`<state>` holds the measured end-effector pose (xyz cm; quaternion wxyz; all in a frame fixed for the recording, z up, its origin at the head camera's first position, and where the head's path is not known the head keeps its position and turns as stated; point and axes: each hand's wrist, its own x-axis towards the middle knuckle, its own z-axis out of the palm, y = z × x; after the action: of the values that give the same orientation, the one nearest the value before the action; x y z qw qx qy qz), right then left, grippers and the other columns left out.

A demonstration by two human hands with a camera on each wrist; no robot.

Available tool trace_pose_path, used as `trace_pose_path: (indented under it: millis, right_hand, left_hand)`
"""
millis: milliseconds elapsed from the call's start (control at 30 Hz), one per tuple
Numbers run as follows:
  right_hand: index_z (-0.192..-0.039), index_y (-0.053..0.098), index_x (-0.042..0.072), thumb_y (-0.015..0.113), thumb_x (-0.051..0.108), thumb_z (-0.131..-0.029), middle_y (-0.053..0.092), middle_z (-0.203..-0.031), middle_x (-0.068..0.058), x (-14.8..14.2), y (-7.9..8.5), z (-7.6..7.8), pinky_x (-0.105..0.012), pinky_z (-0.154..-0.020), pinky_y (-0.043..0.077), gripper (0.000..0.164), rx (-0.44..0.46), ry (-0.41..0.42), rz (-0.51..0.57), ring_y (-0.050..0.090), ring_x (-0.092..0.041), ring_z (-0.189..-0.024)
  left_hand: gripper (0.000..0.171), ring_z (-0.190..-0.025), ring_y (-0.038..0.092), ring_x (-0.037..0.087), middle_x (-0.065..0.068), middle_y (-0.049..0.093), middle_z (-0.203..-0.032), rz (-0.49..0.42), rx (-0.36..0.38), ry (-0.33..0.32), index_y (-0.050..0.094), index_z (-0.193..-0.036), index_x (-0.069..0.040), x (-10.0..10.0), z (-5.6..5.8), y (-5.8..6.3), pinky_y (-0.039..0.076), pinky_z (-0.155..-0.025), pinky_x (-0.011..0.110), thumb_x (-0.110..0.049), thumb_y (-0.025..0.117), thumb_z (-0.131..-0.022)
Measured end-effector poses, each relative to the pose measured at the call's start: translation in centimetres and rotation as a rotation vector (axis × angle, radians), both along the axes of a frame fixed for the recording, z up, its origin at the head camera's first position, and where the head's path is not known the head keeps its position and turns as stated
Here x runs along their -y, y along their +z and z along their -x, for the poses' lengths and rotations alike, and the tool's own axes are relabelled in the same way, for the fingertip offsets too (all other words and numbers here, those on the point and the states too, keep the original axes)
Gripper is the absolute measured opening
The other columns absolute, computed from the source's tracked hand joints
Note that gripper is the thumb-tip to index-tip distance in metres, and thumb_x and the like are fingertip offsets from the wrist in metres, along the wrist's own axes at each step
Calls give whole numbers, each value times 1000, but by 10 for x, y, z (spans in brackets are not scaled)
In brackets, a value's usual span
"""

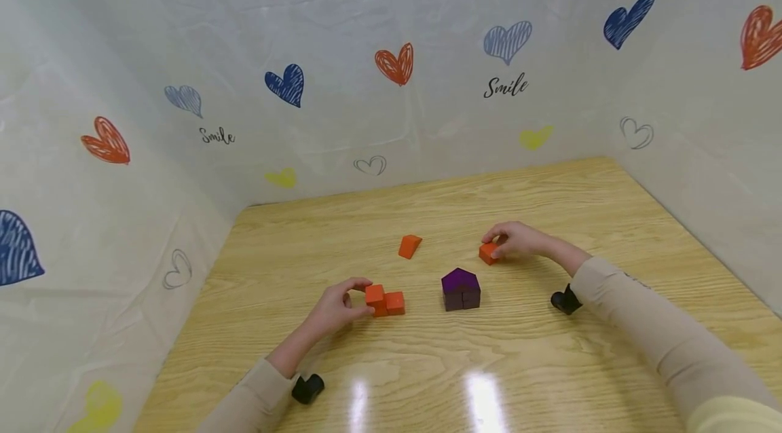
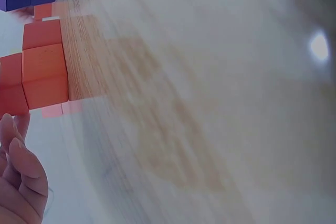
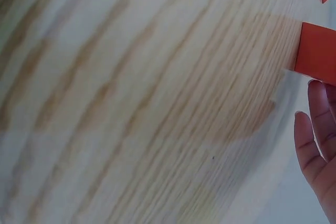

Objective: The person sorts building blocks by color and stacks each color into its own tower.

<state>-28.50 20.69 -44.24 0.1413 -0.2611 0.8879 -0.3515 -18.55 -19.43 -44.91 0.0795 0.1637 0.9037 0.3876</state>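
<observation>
In the head view my left hand (image 1: 336, 311) pinches an upper orange block (image 1: 375, 292) between thumb and fingers. That block sits on another orange block (image 2: 44, 74), and a third orange block (image 1: 396, 303) stands right beside the lower one. Over to the right, my right hand (image 1: 516, 241) grips a single orange block (image 1: 488, 253), which rests on the wood in the right wrist view. Between the hands stands a purple house-shaped group of blocks (image 1: 461, 289), pointed at the top. A sloped orange block (image 1: 409, 246) lies farther back, touched by neither hand.
All the blocks are on a light wood table (image 1: 305, 236). A white sheet (image 1: 342, 127) printed with hearts and "Smile" hangs at the back and both sides. Each wrist carries a small black device, one on the left (image 1: 308, 389) and one on the right (image 1: 566, 300).
</observation>
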Motion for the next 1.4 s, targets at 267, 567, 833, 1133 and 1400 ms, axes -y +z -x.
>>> trace_pose_path:
  millis: [267,567,833,1133,1400]
  right_hand:
    - [-110,61,-3,68,25,-83,60,-109,-20,-8,-7,2,-41,-80,47,40,-52,-12,5,56,-32,-96]
    - [-110,61,-3,66,27,-85,60,-107,-20,-12,-10,-2,-36,-74,48,39,-126,34,25,57,-23,-86]
    - [-109,59,-6,65,13,-84,61,-104,-18,-8,-6,-6,-30,-70,46,32,-146,-27,-56,57,-17,-81]
    - [-107,59,-8,65,12,-83,61,-97,-17,-1,18,-7,-29,-64,44,31,-288,-54,-60,54,-16,-73]
    - [-106,61,-3,66,14,-83,62,-95,-12,29,60,-23,-33,-67,45,29,-382,-69,-44,55,-20,-79]
  left_hand:
    - [40,-46,34,5,10,61,-108,-32,-17,-11,59,-115,-8,0,0,3,33,-45,21,-23,71,-80]
    - [38,-45,33,3,11,62,-105,-46,-20,-44,59,-113,-8,2,0,1,33,-45,21,-24,70,-81]
    - [37,-46,33,4,11,62,-105,-56,-13,-36,59,-113,-8,1,-1,2,33,-45,21,-23,70,-81]
    - [36,-46,32,3,11,62,-104,-50,-15,-37,59,-113,-8,2,-1,0,32,-46,21,-23,70,-81]
    - [37,-45,31,4,11,62,-105,-68,-12,-46,59,-113,-7,2,-1,1,31,-46,20,-23,69,-81]
